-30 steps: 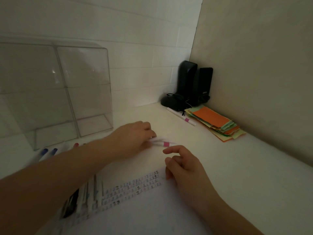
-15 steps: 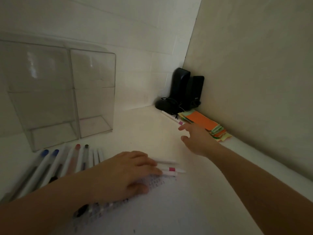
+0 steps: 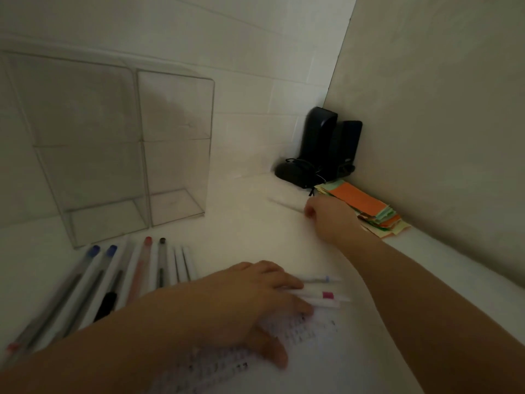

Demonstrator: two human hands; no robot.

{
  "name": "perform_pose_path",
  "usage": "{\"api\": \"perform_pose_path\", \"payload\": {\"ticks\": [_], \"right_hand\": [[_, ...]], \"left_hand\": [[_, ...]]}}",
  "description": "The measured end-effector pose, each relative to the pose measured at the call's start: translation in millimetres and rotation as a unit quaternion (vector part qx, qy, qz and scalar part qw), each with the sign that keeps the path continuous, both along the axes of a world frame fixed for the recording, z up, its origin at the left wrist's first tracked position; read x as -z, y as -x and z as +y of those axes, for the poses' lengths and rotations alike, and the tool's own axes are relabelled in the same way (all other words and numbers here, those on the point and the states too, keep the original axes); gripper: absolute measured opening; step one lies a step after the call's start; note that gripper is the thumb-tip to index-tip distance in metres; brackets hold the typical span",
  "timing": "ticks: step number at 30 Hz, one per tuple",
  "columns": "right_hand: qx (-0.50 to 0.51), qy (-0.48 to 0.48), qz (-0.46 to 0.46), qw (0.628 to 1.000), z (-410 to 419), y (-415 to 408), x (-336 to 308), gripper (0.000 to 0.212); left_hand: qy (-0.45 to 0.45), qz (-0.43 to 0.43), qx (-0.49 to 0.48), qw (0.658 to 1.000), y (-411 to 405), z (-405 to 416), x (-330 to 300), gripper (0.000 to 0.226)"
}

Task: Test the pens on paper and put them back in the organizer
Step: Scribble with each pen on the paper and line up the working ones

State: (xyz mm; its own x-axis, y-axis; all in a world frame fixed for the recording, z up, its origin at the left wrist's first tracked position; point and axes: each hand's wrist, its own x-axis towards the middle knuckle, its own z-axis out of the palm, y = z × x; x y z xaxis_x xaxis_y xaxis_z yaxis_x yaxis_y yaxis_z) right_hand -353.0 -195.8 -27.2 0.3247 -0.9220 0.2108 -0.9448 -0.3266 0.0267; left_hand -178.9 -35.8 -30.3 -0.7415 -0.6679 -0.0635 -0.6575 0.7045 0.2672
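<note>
At nine o'clock stands the clear organizer [image 3: 122, 155], two tall compartments, both bare inside. Below it, at seven to eight o'clock, a row of pens [image 3: 119, 277] lies on the white desk [image 3: 244, 223], caps toward the organizer. At six o'clock the left hand [image 3: 244, 302] lies flat, fingers spread over three white pens [image 3: 326, 295] at the top edge of the printed paper [image 3: 298, 345]; its print is too blurred to read. At two o'clock the right hand [image 3: 329, 218] curls onto the end of a white pen [image 3: 284, 204], beside the coloured paper stack [image 3: 366, 206]. Black speakers [image 3: 326, 146] fill the corner.
</note>
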Motion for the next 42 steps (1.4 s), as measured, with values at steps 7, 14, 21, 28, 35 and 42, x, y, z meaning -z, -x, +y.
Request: {"api": "perform_pose_path", "payload": {"ticks": [7, 14, 21, 28, 35, 42], "right_hand": [[-0.078, -0.001, -0.197, 0.977, 88, 25, -27, 0.04], [-0.096, -0.299, -0.6, 0.736, 184, 29, -37, 0.004], [-0.171, -0.378, -0.619, 0.667, 213, 12, -21, 0.018], [-0.19, -0.368, -0.627, 0.66, 221, 5, -12, 0.019], [-0.216, -0.369, -0.623, 0.655, 222, 12, -15, 0.017], [-0.029, -0.259, -0.728, 0.634, 194, 44, -33, 0.033]], "left_hand": [[0.087, -0.007, -0.063, 0.994, 29, 5, 0, 0.069], [0.159, 0.127, -0.132, 0.97, 10, 44, -9, 0.063], [0.087, 0.3, -0.187, 0.931, 12, 87, -5, 0.022], [0.171, 0.185, -0.189, 0.949, 15, 95, 6, 0.016], [0.147, 0.207, -0.158, 0.954, 12, 93, 2, 0.027], [0.091, 0.178, -0.25, 0.947, -19, 78, -5, 0.006]]}}
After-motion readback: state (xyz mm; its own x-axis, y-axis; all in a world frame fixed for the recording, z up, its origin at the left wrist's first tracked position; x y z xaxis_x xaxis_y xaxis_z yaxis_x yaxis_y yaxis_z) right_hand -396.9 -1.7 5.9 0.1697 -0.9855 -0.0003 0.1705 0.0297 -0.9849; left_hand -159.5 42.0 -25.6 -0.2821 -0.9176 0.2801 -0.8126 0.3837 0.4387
